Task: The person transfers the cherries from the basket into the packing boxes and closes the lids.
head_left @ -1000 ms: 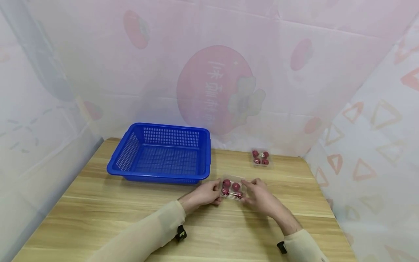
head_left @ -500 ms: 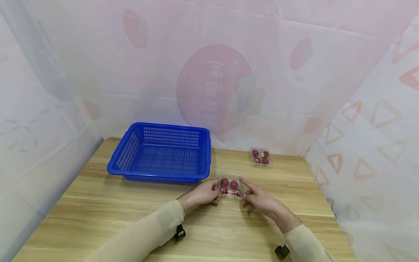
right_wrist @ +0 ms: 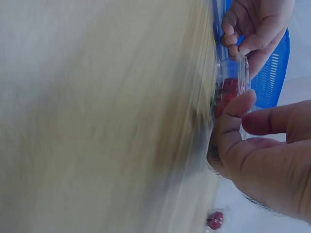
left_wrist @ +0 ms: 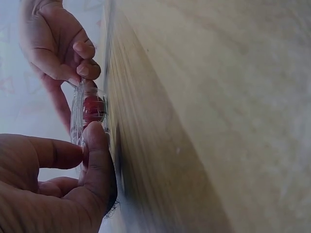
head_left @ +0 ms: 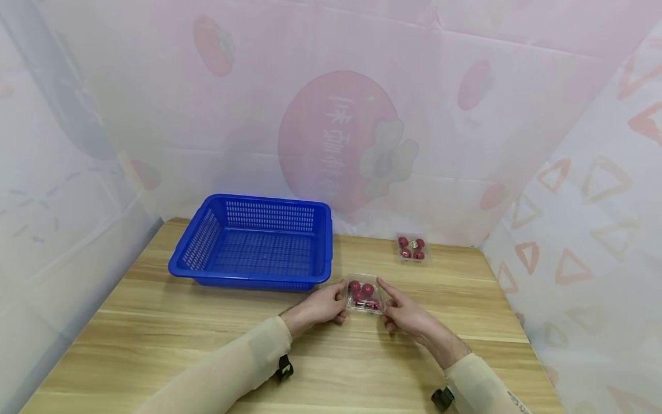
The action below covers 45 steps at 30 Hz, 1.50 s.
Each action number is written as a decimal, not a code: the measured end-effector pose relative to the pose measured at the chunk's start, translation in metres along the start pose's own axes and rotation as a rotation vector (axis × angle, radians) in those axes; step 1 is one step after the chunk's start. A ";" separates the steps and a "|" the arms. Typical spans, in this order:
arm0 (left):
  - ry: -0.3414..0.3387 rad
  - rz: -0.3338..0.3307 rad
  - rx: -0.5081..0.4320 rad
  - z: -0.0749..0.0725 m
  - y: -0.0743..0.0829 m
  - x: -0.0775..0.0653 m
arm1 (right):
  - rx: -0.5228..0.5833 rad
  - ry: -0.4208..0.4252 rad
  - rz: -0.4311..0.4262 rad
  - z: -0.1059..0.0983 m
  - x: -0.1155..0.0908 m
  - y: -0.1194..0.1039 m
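A clear plastic clamshell box with several round red fruits is between my hands, low over the wooden table. My left hand pinches its left edge between thumb and fingers. At the opposite edge, my right hand grips with thumb and bent fingers, the index finger reaching toward the far corner. In the left wrist view, the box's thin lid rims meet between both hands. The right wrist view shows the thumb on the near side of the box.
A blue perforated plastic basket stands on the table at the back left. Another clear box of red fruits lies near the back edge at right. Printed fabric walls rise behind and beside the table.
The box has shifted slightly left and away, and the fruits sit differently inside. My right fingers have moved along its right edge, the index finger toward the far corner. My left hand stays nearly still.
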<state>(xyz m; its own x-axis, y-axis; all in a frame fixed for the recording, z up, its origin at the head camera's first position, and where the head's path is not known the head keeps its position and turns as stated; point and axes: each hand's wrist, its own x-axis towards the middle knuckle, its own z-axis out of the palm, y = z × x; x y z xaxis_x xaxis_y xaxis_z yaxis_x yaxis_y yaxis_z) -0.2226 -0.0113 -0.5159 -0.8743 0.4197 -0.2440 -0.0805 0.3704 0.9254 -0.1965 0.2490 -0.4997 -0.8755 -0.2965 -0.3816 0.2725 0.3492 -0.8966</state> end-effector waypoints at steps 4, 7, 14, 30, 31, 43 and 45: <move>-0.015 0.012 0.006 -0.001 -0.001 0.000 | -0.130 0.016 -0.059 0.000 -0.001 -0.004; -0.031 0.046 0.054 -0.001 -0.007 0.002 | -0.311 0.085 -0.143 0.000 0.001 -0.007; -0.039 0.049 0.104 -0.001 -0.003 -0.002 | -0.701 0.325 -0.270 0.012 0.006 -0.012; -0.066 0.079 0.070 -0.001 0.000 -0.007 | -0.960 0.402 -0.387 0.049 0.005 -0.025; -0.070 0.075 0.056 -0.002 0.001 -0.008 | -0.961 0.409 -0.385 0.048 0.006 -0.024; -0.101 0.094 0.015 -0.005 0.007 -0.016 | -0.990 0.431 -0.253 0.020 0.009 -0.019; -0.098 0.102 0.027 -0.005 0.008 -0.016 | -0.996 0.436 -0.236 0.013 0.009 -0.018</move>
<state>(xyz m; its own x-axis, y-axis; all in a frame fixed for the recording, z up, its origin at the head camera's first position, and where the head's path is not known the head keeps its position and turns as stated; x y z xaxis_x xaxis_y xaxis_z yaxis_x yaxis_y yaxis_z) -0.2116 -0.0193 -0.5033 -0.8262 0.5346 -0.1775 0.0203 0.3432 0.9391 -0.2040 0.2282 -0.4904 -0.9818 -0.1797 0.0619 -0.1899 0.9410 -0.2802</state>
